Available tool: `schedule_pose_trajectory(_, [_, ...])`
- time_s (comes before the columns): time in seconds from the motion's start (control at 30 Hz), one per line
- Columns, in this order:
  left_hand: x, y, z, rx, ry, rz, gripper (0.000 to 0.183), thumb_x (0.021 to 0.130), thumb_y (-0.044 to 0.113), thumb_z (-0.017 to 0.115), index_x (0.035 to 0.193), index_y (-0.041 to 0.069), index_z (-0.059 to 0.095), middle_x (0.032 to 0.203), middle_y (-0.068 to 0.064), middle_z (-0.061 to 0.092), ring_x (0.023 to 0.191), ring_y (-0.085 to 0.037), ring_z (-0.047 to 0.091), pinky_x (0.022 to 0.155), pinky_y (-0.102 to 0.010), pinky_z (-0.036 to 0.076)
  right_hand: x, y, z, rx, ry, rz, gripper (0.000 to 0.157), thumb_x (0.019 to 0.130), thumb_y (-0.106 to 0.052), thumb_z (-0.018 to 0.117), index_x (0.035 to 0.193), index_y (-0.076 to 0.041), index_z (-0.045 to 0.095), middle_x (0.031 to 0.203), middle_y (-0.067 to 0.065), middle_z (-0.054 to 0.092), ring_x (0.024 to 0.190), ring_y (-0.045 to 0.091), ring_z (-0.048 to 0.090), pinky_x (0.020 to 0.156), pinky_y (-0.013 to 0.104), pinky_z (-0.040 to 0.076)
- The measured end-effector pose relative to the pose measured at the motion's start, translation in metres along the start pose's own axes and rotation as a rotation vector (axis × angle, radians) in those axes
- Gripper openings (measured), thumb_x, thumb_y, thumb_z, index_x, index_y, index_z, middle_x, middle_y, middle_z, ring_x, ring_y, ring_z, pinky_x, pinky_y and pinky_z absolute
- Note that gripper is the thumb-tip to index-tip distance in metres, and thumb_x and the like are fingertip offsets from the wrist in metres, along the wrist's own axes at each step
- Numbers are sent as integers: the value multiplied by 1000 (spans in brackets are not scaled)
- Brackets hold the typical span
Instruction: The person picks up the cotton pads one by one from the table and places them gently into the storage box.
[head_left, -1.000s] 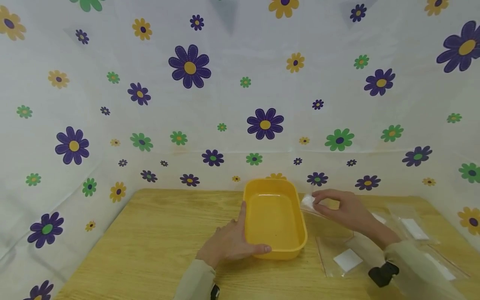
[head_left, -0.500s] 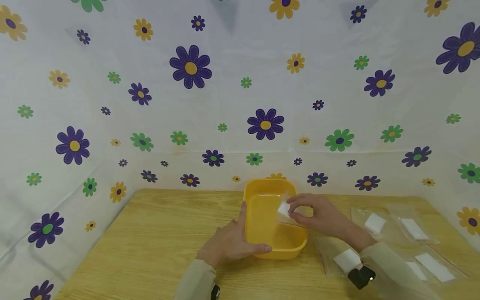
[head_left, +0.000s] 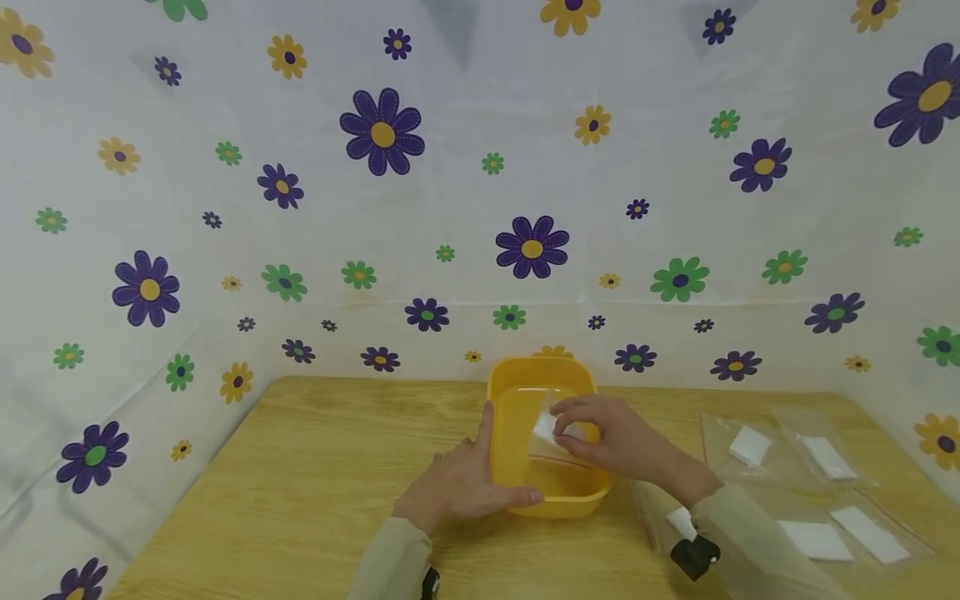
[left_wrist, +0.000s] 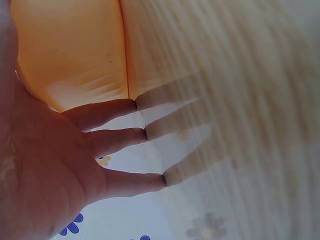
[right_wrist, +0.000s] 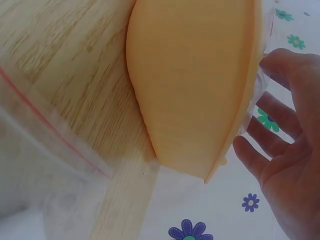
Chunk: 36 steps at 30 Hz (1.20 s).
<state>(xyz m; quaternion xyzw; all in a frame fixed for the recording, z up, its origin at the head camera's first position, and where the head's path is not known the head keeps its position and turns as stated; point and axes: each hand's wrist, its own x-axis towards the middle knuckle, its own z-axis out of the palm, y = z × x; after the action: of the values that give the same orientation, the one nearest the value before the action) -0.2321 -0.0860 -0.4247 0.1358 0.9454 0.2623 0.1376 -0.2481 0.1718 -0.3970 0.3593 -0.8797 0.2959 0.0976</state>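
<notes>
A yellow plastic tub (head_left: 551,504) sits at the back of the wooden table. My left hand (head_left: 468,483) rests against its near left corner, index finger along the left side and thumb over the front rim. In the left wrist view the other fingers of the left hand (left_wrist: 55,155) are straight, their tips down at the tabletop. My right hand (head_left: 611,433) pinches a clear zip bag (head_left: 551,450) with something white inside, over the tub's opening. From the right wrist, the right hand (right_wrist: 290,130) shows beyond the tub's rim, the bag mostly hidden behind the tub wall (right_wrist: 190,80).
Several clear zip bags with white flat pieces lie on the right side of the table, among them a back bag (head_left: 750,447) and a front bag (head_left: 870,533). The right sleeve (head_left: 757,542) partly covers one. A flower-print curtain (head_left: 450,208) hangs behind the table.
My right hand has carried the zip bag leftward from beside the tub to over its opening, uncovering more bags on the right. The left hand has stayed on the tub.
</notes>
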Motion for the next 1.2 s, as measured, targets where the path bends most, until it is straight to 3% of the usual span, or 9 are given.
schedule_pose_trajectory(0.23, [0,0,0,16,2,-4,136,71,89,64,165,25,-10,157,-18,49,133,-42,57,110,-73,38,3,1,4,-13,-36,-14,4,95,-17,74,96,-21,76,125,6,74,118,30,69,103,53,55])
schedule_pose_trajectory(0.4, [1,-1,1,22,-1,-11,138,69,92,62,165,24,-10,157,-18,48,134,-42,56,112,-74,35,1,2,4,-52,-27,-30,12,92,-13,76,104,-15,78,125,12,74,117,33,69,101,55,55])
schedule_pose_trajectory(0.67, [1,-1,1,19,-1,-10,138,69,92,62,165,25,-11,157,-21,47,134,-43,56,112,-70,39,-5,1,0,-62,-36,64,21,96,-22,73,115,-15,77,133,13,70,126,37,64,106,59,51])
schedule_pose_trajectory(0.97, [1,-1,0,16,10,2,138,69,91,63,165,26,-11,155,-21,49,131,-42,59,110,-70,41,-14,-1,-6,-153,31,80,36,94,-35,74,128,-22,72,141,11,66,128,37,62,104,60,52])
schedule_pose_trajectory(1.2, [1,-1,0,-16,-5,-4,137,70,90,64,165,27,-12,159,-20,45,138,-43,54,113,-72,37,-23,2,-16,-190,78,70,46,92,-33,77,135,-20,67,148,15,59,131,42,58,102,63,52])
